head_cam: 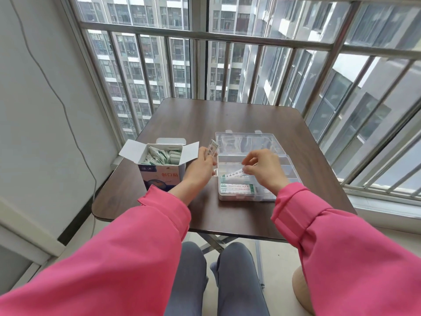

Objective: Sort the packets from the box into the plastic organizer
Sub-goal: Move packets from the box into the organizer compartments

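Dark wood bench [227, 115] beside barred window [227, 39]. Left hand [200, 165] and right hand [262, 167] each pinch a white printed packet [211, 148]; clear organizer [230, 197] is open.

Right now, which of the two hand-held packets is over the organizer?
The packet pinched by the right hand, low over the plastic organizer. The left hand holds its packet upright between box and organizer.
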Available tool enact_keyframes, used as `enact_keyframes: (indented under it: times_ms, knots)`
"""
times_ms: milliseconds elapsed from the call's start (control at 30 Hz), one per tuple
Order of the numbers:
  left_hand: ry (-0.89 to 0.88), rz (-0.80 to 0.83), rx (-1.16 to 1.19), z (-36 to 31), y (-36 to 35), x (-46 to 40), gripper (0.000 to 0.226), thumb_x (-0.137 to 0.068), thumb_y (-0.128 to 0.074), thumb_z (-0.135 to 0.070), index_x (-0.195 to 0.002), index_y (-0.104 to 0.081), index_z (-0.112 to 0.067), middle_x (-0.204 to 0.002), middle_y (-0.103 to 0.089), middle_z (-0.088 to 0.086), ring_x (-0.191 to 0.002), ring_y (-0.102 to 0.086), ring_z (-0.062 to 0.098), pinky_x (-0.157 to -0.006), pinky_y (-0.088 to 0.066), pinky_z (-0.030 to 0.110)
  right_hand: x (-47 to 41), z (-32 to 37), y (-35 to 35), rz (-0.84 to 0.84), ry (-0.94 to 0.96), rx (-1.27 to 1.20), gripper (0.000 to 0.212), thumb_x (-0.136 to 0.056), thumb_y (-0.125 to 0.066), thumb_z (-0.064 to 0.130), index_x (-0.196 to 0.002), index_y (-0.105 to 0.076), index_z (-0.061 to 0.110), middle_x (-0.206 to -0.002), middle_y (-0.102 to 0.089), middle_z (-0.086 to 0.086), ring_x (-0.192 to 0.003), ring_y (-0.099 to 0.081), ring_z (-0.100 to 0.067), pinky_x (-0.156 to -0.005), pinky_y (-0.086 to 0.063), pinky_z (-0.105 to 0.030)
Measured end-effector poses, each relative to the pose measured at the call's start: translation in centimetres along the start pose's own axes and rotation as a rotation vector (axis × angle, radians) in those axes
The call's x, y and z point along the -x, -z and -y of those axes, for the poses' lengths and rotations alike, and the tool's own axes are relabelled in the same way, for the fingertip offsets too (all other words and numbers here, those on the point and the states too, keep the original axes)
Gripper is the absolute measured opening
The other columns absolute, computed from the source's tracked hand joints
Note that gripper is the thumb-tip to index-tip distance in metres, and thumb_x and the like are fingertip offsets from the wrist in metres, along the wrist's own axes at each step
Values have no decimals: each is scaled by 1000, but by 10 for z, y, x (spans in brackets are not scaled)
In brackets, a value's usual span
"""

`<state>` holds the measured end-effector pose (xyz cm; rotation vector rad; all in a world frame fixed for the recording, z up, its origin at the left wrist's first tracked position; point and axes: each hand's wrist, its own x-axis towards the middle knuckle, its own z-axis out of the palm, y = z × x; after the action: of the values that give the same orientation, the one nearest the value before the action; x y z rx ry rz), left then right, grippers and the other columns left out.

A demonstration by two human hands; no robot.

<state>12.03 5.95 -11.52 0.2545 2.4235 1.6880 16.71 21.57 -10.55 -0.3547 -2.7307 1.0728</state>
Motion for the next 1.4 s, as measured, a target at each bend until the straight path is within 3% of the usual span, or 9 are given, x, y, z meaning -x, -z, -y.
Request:
enact_keyframes:
  times_ms: [200, 433, 567, 733, 867, 1000, 1067, 1233, 1400]
  knots:
    - [-28, 39, -10, 3, -1, 2, 17, -97, -44, -22, -82, -37, -26, -81, -63, -11, -59, -52, 11, -77, -44, 32, 0, 3, -3, 71, 125, 272, 14, -79, -65, -2, -92, -69, 2, -97, -66, -12, -92, -60, -22, -72, -37, -18]
    - [-15, 33, 17, 1, 0, 3, 13, -97, -45, -15, -87, -46, -24, -86, -57, -4, -59, -55, 9, -67, -47, 27, 0, 11, -5, 101, 157, 403, 19, -86, -53, 6, -87, -72, 6, -97, -68, -12, -96, -61, -29, -81, -49, -37]
    - [4, 25, 60, 1, 1, 4, 9, -96, -45, -11, -94, -48, -20, -81, -51, -9, -58, -54, 9, -65, -48, 22, 5, 13, -7, 179, 118, 507, 38, -91, -48, 21, -54, -48, 12, -69, -52, -10, -85, -59, -35, -65, -38, -33]
    - [-6, 34, -22, 2, 3, 3, 4, -93, -53, -17, -94, -51, -20, -81, -55, -6, -67, -57, 14, -70, -46, 27, 9, 17, -5, 270, 68, 503, 49, -97, -43, 31, -51, -40, 14, -68, -49, -11, -76, -48, -28, -69, -37, -34]
    - [-3, 12, -49, 2, 2, 3, 5, -90, -58, -17, -93, -57, -20, -81, -57, -4, -82, -55, 17, -85, -46, 34, 5, 15, 3, 191, 77, 312, 32, -95, -46, 23, -82, -66, 2, -88, -66, -17, -89, -60, -32, -76, -43, -36]
    - [-49, 93, -9, -4, -1, 5, 7, -87, -62, -10, -90, -64, -16, -78, -63, 1, -77, -58, 15, -80, -48, 30, 2, 11, 14, 129, 26, -198, 9, -91, -58, 19, -100, -59, 16, -81, -65, -3, -73, -64, -16, -56, -46, -22]
    - [-82, 115, -31, -9, -6, 6, 8, -85, -65, -7, -91, -66, -12, -81, -65, 6, -73, -57, 12, -70, -45, 20, 3, 8, 15, 125, 37, -241, 8, -87, -62, 10, -94, -62, 14, -74, -65, -5, -63, -61, -13, -50, -43, -15]
    - [-175, 74, -319, -12, -13, 0, 11, -82, -68, -8, -92, -68, -9, -89, -67, 6, -83, -60, 16, -68, -38, 15, -4, -2, 10, 58, 2, -25, 13, -78, -66, 3, -72, -66, 15, -63, -66, -3, -58, -59, -11, -65, -53, -33]
    - [-255, 68, -814, -15, -15, -9, 11, -81, -69, -20, -90, -73, -22, -100, -70, 4, -106, -53, 25, -86, -38, 31, -3, 3, 5, 100, -9, 332, 9, -78, -67, 15, -79, -69, 24, -90, -70, 0, -91, -63, -20, -75, -48, -31]
